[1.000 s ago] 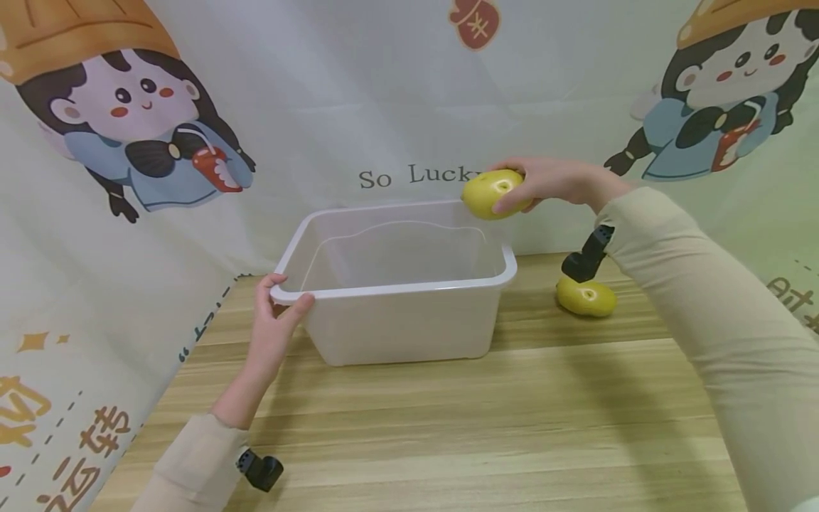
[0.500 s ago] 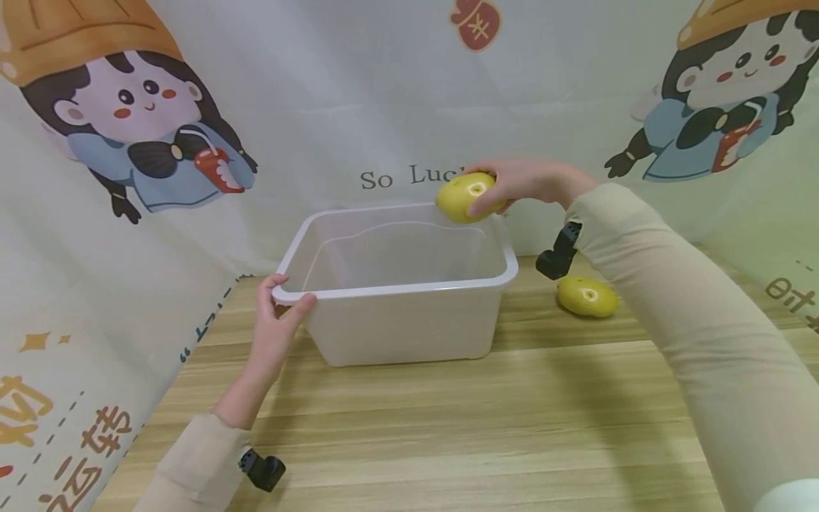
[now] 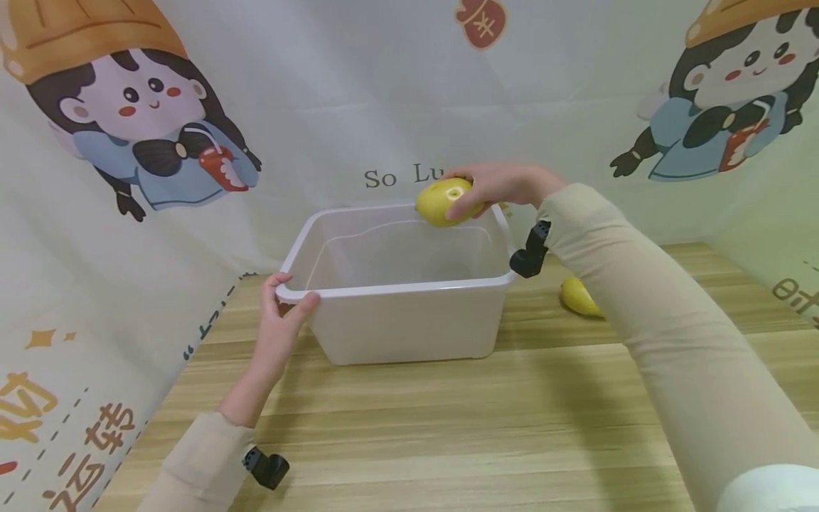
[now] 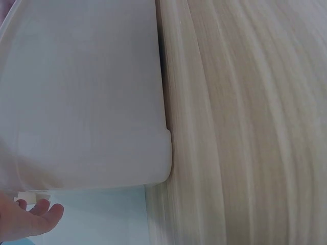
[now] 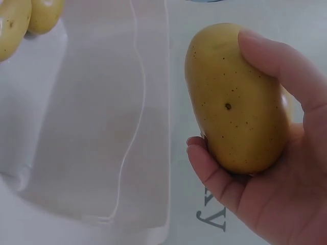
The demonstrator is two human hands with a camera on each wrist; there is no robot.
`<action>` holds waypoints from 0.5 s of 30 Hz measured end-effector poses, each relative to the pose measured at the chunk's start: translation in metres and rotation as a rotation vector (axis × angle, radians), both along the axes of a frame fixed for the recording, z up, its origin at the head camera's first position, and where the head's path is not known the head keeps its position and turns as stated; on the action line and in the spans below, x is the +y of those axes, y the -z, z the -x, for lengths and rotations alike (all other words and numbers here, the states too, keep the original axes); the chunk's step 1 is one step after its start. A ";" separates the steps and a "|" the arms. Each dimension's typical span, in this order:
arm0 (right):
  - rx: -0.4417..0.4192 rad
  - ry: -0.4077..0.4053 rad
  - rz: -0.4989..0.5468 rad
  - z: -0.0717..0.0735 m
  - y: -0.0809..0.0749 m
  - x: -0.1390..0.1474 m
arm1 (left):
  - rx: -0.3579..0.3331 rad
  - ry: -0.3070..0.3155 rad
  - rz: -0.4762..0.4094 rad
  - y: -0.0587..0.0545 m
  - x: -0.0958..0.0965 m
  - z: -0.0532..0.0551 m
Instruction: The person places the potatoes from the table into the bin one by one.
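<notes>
Right grip [image 3: 495, 186] has a potato [image 5: 237, 97] pinched between thumb and curled fingers: the thumb lies on one side, and fingertips show round the other. The held potato is yellow, smooth and dotted with small dark specks, one larger than the rest. It is in the air, tilted a little, and in the head view it overlaps the right half of the bin's far rim. How high above that rim it is, I cannot tell.

Just behind the grip come the cuff of a pale sleeve [image 3: 659, 306] and a small black wrist camera [image 3: 530, 250], which crosses the bin's right rim in the head view.

Below the grip, reaching off to its left, stands the white bin [image 3: 406, 323], upright and open at the top. Inside it, in the right wrist view, are two more potatoes, a front one [image 5: 10, 25] and a back one [image 5: 45, 15], close together and cut off by the picture's edge.

Lower and to the right of the grip, beside the bin, lies a loose potato [image 3: 580, 297], partly hidden by the sleeve. It and the bin rest on a wood-grain surface [image 3: 416, 427].

Well to the left, the left grip [image 3: 281, 320] clasps the bin's near left corner, thumb on the front rim. Behind everything hangs a pale printed cloth [image 3: 352, 107], its lettering partly covered by the right grip and its potato.
</notes>
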State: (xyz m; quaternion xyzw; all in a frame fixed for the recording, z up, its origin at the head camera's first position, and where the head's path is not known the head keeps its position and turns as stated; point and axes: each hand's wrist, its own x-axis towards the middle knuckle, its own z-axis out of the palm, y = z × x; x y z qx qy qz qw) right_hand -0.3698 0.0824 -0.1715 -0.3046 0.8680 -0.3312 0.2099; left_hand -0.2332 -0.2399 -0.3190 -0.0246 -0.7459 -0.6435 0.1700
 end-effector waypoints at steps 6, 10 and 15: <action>-0.016 0.003 -0.004 0.003 0.006 -0.010 | 0.002 0.000 0.008 0.000 0.001 0.000; -0.031 -0.002 0.004 0.005 0.010 -0.016 | 0.008 -0.003 0.011 0.000 0.001 -0.001; -0.053 0.008 0.021 0.008 0.015 -0.021 | 0.012 0.001 0.009 0.000 0.000 -0.001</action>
